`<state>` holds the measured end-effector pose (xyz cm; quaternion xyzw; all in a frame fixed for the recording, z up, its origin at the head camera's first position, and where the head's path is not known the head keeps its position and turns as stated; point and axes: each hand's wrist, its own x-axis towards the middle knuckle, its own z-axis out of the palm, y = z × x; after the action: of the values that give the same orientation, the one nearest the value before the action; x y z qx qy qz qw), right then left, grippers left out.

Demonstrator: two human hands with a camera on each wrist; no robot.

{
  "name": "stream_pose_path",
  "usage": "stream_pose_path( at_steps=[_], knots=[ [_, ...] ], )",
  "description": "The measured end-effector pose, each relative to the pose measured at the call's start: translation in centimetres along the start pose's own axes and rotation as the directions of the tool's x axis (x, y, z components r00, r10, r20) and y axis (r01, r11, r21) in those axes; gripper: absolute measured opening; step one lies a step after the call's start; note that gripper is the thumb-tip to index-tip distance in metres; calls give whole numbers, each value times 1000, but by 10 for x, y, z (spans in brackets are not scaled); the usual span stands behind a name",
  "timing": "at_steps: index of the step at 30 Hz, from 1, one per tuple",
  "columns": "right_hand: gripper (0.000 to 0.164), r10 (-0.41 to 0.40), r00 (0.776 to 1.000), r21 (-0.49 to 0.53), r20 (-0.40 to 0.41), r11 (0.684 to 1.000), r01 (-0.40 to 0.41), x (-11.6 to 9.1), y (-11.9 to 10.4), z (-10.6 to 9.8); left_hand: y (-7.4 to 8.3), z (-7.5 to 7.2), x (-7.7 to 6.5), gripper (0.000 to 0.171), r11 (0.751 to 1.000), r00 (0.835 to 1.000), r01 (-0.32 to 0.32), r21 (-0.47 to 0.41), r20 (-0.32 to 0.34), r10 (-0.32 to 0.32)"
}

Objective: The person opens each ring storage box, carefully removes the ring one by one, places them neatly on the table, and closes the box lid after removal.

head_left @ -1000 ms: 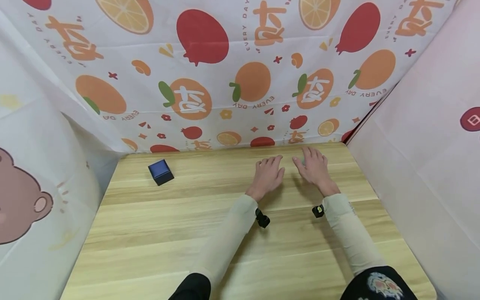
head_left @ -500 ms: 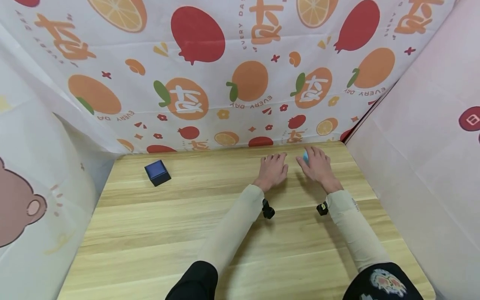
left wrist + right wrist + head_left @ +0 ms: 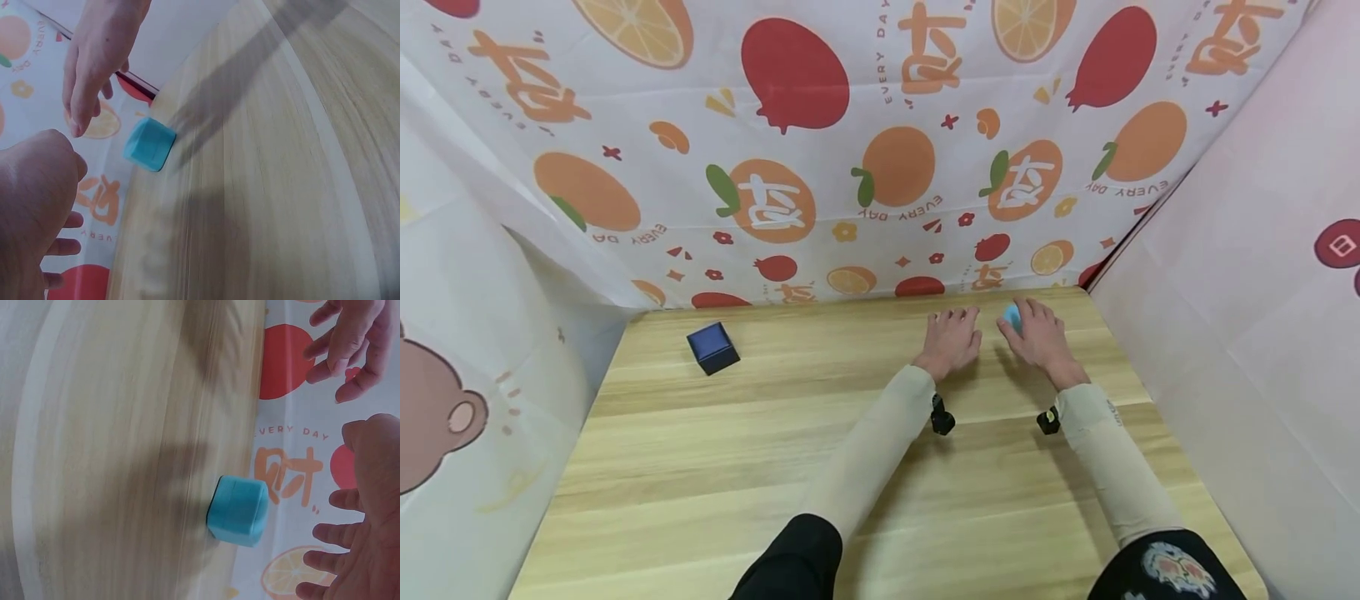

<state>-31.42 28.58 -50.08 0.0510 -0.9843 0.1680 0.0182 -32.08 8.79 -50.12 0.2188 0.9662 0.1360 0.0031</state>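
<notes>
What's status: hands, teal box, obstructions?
Left hand and right hand raised, holding nothing. Teal box on table, untouched. Dark blue box off to the left, seemingly not in the way.

Head camera: high above the surface [image 3: 722,467], facing forward and down, the farthest off; takes in the left hand [image 3: 952,342], right hand [image 3: 1041,337] and printed cloth [image 3: 827,200] behind. Left wrist camera: low, close, its picture rolled so the surface fills the right side; looks past its own hand toward the right one and a teal block [image 3: 150,144]. Right wrist camera: equally low and close, rolled the other way, surface at left, cloth at right. Both wrist views share block, cloth and both hands. Dark blue box [image 3: 712,347]: head view only.
</notes>
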Motion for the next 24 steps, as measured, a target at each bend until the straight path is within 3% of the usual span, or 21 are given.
stream_pose_path(
  at_steps=[12,24],
  knots=[
    [74,8,1000,-8,-4,1000,-8,2,10,-1,2,3,6,46,998,1000,-6,58,12,5],
    [73,25,999,2,28,1000,-26,8,21,0,3,11,16,47,999,999,3,49,40,-5]
  ],
)
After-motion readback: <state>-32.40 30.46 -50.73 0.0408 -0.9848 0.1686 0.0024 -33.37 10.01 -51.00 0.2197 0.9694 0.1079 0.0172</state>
